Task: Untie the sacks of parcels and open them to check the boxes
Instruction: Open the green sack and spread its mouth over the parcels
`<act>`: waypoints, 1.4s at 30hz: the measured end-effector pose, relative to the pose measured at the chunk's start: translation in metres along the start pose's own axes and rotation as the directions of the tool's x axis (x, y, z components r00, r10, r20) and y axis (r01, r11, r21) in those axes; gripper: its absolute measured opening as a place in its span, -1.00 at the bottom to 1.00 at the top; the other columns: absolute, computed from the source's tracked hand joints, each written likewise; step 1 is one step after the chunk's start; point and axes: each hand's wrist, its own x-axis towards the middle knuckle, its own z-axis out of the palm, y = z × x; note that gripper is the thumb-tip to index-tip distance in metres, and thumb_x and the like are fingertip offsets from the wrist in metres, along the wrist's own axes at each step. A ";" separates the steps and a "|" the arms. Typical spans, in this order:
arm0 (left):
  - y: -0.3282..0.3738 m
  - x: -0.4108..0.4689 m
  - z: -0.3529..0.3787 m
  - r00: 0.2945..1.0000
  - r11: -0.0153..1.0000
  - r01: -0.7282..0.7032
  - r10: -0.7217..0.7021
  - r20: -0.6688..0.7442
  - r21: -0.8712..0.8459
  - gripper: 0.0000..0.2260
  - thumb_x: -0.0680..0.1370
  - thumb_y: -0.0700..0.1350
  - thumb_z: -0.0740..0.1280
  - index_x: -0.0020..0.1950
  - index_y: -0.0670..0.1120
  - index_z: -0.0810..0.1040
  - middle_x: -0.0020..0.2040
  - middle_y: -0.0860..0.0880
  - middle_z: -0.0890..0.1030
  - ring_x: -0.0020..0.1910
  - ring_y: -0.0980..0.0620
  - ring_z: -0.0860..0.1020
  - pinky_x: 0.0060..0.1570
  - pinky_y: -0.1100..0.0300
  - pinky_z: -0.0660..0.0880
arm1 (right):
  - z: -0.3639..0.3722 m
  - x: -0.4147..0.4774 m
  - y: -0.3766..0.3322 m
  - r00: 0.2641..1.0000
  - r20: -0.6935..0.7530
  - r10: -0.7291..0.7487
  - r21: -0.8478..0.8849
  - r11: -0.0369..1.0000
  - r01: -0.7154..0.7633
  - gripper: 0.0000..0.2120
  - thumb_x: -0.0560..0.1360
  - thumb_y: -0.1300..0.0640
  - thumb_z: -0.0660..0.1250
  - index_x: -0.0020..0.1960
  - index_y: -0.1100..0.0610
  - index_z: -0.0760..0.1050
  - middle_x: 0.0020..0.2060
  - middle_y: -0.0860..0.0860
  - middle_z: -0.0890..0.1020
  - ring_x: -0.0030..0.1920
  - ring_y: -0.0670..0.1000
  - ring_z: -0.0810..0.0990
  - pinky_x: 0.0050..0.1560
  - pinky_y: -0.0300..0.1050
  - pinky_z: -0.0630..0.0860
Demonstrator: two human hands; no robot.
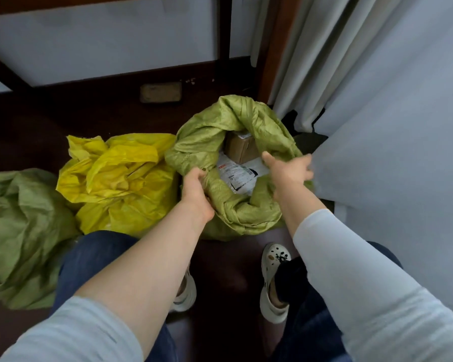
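Both my arms reach forward to the open green sack point(215, 126) on the floor point(102, 118) beside the yellow sack point(115, 178), my left hand point(196, 192) curled round its near-left rim, my right hand point(288, 173) at the right rim, thumb out, fingers point(304, 165) too blurred to tell their grip, a brown box point(239, 148) inside

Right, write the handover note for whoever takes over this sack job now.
Left hand: grips the near rim of the middle green sack.
Right hand: at that sack's right rim, blurred; grip unclear.
Done: that sack is open; a brown box and a white labelled parcel show inside.
To do: check its boxes, then the yellow sack and the far-left green sack; whether those are tied I cannot tell.
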 end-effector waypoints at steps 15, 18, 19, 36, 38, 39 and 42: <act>0.037 0.023 -0.039 0.796 0.741 -0.058 0.439 -0.417 0.669 -0.29 0.35 0.21 0.39 0.34 -0.19 0.35 0.31 -0.16 0.43 0.26 -0.20 0.41 0.25 0.00 0.39 | -0.027 0.053 -0.012 0.834 -0.256 -0.489 -0.419 0.833 0.360 -0.53 0.47 0.12 0.23 0.38 0.02 0.33 0.35 0.11 0.36 0.40 0.15 0.29 0.40 0.05 0.16; 0.043 0.013 -0.023 0.606 0.485 -0.112 0.725 -0.328 0.867 -0.31 0.30 -0.02 0.53 0.31 -0.12 0.27 0.37 -0.17 0.26 0.37 -0.17 0.22 0.32 -0.01 0.25 | 0.019 0.032 -0.026 0.500 0.293 -0.815 -0.652 0.212 0.728 -0.28 0.35 0.08 0.36 0.46 0.01 0.19 0.49 0.11 0.16 0.50 0.15 0.09 0.46 0.17 -0.09; 0.046 0.009 -0.016 0.545 0.401 -0.167 0.799 -0.254 0.901 -0.34 0.29 -0.10 0.54 0.28 -0.10 0.27 0.38 -0.16 0.23 0.39 -0.16 0.19 0.33 0.00 0.22 | 0.036 0.031 -0.029 0.452 0.435 -0.779 -0.671 0.053 0.739 -0.20 0.36 0.10 0.38 0.50 0.01 0.08 0.52 0.11 0.06 0.52 0.15 0.01 0.46 0.21 -0.14; 0.054 0.068 0.036 0.774 0.008 -0.320 0.579 0.257 0.947 -0.20 0.42 0.22 0.36 0.51 -0.08 0.11 0.44 -0.10 0.34 0.47 -0.08 0.23 0.46 -0.08 -0.07 | 0.061 0.087 -0.107 0.657 0.695 -0.293 -0.359 0.651 0.669 -0.53 0.46 -0.12 0.35 0.13 0.25 0.57 0.02 0.07 0.65 0.07 0.05 0.62 0.14 -0.13 0.51; 0.056 0.071 0.037 0.854 0.248 -0.415 0.438 0.280 0.875 -0.56 0.49 0.13 0.33 0.24 -0.14 0.51 0.08 -0.11 0.62 0.15 -0.09 0.56 0.29 0.06 0.35 | 0.050 0.093 -0.114 0.688 0.687 -0.234 -0.340 0.734 0.589 -0.47 0.38 -0.25 0.37 0.02 0.22 0.62 -0.07 0.07 0.69 -0.04 0.04 0.67 0.12 -0.05 0.57; 0.058 0.069 0.037 0.885 0.369 -0.421 0.366 0.287 0.828 -0.63 0.50 0.09 0.35 0.12 -0.17 0.58 -0.05 -0.11 0.65 0.00 -0.08 0.61 0.14 0.09 0.48 | 0.047 0.094 -0.116 0.703 0.671 -0.236 -0.352 0.734 0.582 -0.46 0.38 -0.28 0.35 0.00 0.20 0.62 -0.09 0.05 0.68 -0.04 0.03 0.66 0.13 -0.05 0.56; 0.070 0.068 0.034 0.924 0.572 -0.373 0.298 0.239 0.730 -0.65 0.49 0.06 0.37 0.06 -0.22 0.58 -0.19 -0.08 0.63 -0.20 -0.04 0.61 0.01 0.07 0.58 | 0.046 0.102 -0.113 0.730 0.569 -0.379 -0.496 0.550 0.672 -0.44 0.46 -0.30 0.21 0.15 0.16 0.52 0.01 0.03 0.58 0.11 0.06 0.55 0.11 -0.08 0.46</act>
